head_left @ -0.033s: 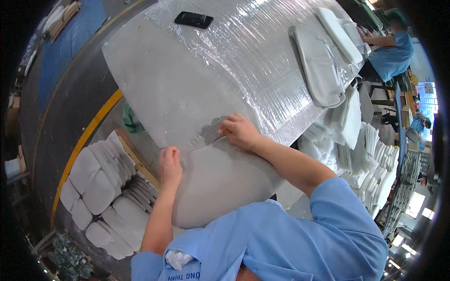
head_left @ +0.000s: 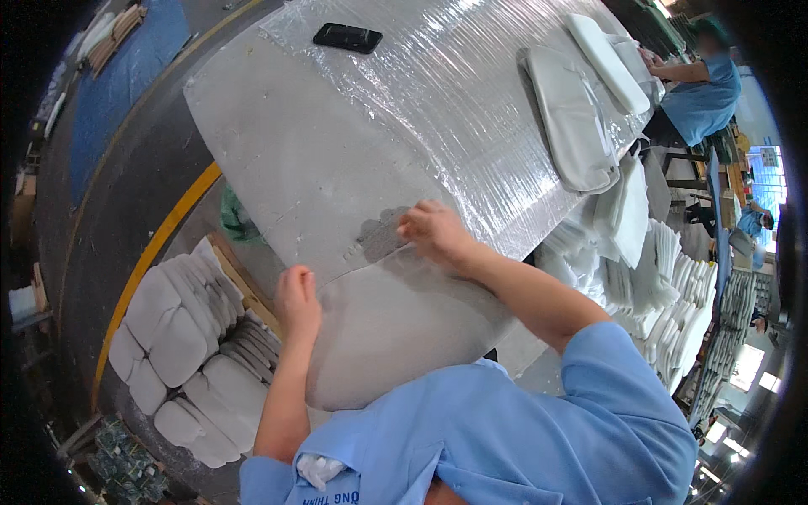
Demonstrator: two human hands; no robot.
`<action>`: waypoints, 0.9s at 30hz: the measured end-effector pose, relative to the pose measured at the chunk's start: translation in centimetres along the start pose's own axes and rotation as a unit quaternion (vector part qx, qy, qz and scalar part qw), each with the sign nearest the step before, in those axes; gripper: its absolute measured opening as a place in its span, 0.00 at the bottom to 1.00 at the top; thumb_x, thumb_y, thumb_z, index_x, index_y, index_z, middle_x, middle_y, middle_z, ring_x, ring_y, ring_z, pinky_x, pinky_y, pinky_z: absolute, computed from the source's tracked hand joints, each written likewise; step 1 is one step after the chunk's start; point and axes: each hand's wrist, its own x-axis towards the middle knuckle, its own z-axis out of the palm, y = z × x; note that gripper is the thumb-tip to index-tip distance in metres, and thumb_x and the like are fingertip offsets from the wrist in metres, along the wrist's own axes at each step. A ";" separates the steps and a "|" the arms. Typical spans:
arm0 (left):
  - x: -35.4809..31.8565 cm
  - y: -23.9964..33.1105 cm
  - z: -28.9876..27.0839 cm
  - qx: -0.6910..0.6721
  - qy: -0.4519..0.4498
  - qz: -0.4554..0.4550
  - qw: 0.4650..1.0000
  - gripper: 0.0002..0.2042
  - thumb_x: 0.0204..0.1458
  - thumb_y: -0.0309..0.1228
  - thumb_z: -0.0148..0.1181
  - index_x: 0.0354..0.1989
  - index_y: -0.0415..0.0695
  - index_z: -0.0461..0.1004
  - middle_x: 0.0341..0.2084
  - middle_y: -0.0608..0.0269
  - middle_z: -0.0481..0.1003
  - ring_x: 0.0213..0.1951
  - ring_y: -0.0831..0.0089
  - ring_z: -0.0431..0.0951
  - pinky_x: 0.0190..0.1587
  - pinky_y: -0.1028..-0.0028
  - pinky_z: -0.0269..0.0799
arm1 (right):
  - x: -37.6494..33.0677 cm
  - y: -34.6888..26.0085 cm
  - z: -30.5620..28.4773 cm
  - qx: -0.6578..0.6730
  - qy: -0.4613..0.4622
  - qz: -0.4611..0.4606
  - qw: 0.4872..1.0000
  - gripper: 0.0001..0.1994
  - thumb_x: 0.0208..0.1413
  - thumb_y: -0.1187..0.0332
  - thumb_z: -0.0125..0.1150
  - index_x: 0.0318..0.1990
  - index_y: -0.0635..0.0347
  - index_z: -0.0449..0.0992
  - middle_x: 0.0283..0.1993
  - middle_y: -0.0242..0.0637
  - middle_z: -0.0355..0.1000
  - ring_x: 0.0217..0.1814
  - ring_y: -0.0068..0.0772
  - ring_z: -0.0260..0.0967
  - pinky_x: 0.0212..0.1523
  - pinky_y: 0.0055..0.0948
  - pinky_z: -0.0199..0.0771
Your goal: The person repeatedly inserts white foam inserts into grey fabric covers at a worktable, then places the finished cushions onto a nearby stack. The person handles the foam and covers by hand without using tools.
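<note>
A light grey padded piece (head_left: 396, 337), rounded like a seat cushion, lies between my forearms and reaches from my shirt to the near edge of the table. My left hand (head_left: 298, 295) is at its far left corner, fingers curled together. At its far edge, to the right, my right hand (head_left: 433, 231) has the fingers drawn into a pinch. A thin line runs along that edge between the hands; whether it is a thread or a seam I cannot tell. What the fingers hold is too small to make out. Beyond the edge is a darker, scalloped grey patch (head_left: 379, 238).
Clear plastic film covers much of the table (head_left: 278, 126). A black phone (head_left: 347, 37) lies at the far side, and white padded covers (head_left: 572, 118) at the right. Stacked grey cushions (head_left: 177, 337) stand at lower left, more white pieces (head_left: 656, 269) at right. A co-worker (head_left: 703, 97) works far right.
My left hand has shifted slightly left. My right hand has risen a little, away from the padded piece's edge, and more of the dark patch shows.
</note>
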 end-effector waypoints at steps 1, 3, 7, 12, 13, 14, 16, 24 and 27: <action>-0.5 0.3 -1.6 -0.006 -0.029 -0.054 0.998 0.10 0.68 0.34 0.53 0.47 0.40 0.73 0.47 0.50 0.76 0.51 0.49 0.75 0.50 0.55 0.71 | -0.4 0.4 -1.9 0.012 -0.006 0.050 0.999 0.10 0.64 0.59 0.64 0.45 0.55 0.80 0.48 0.45 0.75 0.52 0.53 0.74 0.55 0.46 0.74; -3.7 1.5 -4.9 -0.007 -0.073 -0.139 0.988 0.15 0.68 0.37 0.54 0.56 0.40 0.71 0.52 0.46 0.74 0.56 0.49 0.74 0.56 0.58 0.70 | -2.2 0.3 -6.6 0.016 -0.052 0.141 0.988 0.15 0.67 0.57 0.62 0.52 0.55 0.80 0.52 0.46 0.75 0.56 0.53 0.73 0.59 0.45 0.73; -12.0 0.8 -7.6 0.002 -0.147 -0.224 0.963 0.33 0.66 0.46 0.57 0.70 0.32 0.60 0.61 0.32 0.68 0.64 0.41 0.68 0.66 0.55 0.64 | -8.0 -0.1 -14.1 0.027 -0.165 0.349 0.922 0.29 0.68 0.47 0.59 0.64 0.61 0.72 0.59 0.52 0.75 0.62 0.48 0.74 0.59 0.44 0.76; -13.7 0.9 -6.4 -0.041 -0.177 -0.354 0.917 0.37 0.66 0.49 0.54 0.71 0.29 0.57 0.67 0.27 0.64 0.69 0.39 0.65 0.69 0.56 0.62 | -11.1 -1.7 -12.0 0.272 -0.182 0.525 0.786 0.36 0.67 0.43 0.59 0.70 0.64 0.65 0.61 0.51 0.74 0.62 0.46 0.75 0.55 0.45 0.78; -13.4 0.9 -6.2 -0.055 -0.185 -0.366 0.910 0.37 0.66 0.49 0.54 0.71 0.29 0.57 0.66 0.27 0.65 0.68 0.39 0.67 0.68 0.55 0.63 | -10.6 -1.3 -12.1 0.269 -0.209 0.545 0.766 0.37 0.67 0.43 0.59 0.71 0.64 0.63 0.62 0.50 0.74 0.61 0.47 0.75 0.55 0.46 0.78; -12.9 1.2 -6.2 -0.069 -0.192 -0.377 0.904 0.37 0.66 0.49 0.54 0.71 0.29 0.57 0.65 0.27 0.67 0.67 0.39 0.68 0.67 0.55 0.63 | -10.2 -1.1 -12.0 0.267 -0.234 0.565 0.745 0.38 0.67 0.43 0.59 0.72 0.65 0.61 0.62 0.49 0.74 0.61 0.47 0.75 0.55 0.47 0.78; -12.0 1.7 -6.4 -0.071 -0.205 -0.393 0.893 0.36 0.67 0.48 0.53 0.71 0.29 0.57 0.63 0.28 0.69 0.65 0.38 0.71 0.66 0.54 0.65 | -9.5 0.2 -10.9 0.246 -0.254 0.568 0.743 0.39 0.67 0.43 0.60 0.70 0.70 0.63 0.63 0.51 0.73 0.60 0.46 0.76 0.53 0.46 0.79; -8.9 0.1 -5.3 -0.089 -0.209 -0.429 0.874 0.27 0.71 0.44 0.47 0.62 0.27 0.64 0.54 0.28 0.74 0.58 0.37 0.74 0.60 0.53 0.68 | -5.5 0.3 -9.7 0.190 -0.245 0.618 0.723 0.36 0.67 0.43 0.59 0.55 0.79 0.77 0.51 0.55 0.80 0.49 0.44 0.82 0.50 0.42 0.82; -7.6 0.2 -5.2 -0.044 -0.236 -0.460 0.855 0.26 0.72 0.43 0.44 0.59 0.26 0.65 0.53 0.26 0.74 0.57 0.36 0.74 0.60 0.52 0.67 | -5.6 2.1 -8.4 0.189 -0.249 0.631 0.710 0.36 0.68 0.42 0.58 0.54 0.78 0.79 0.49 0.55 0.81 0.48 0.44 0.82 0.50 0.42 0.82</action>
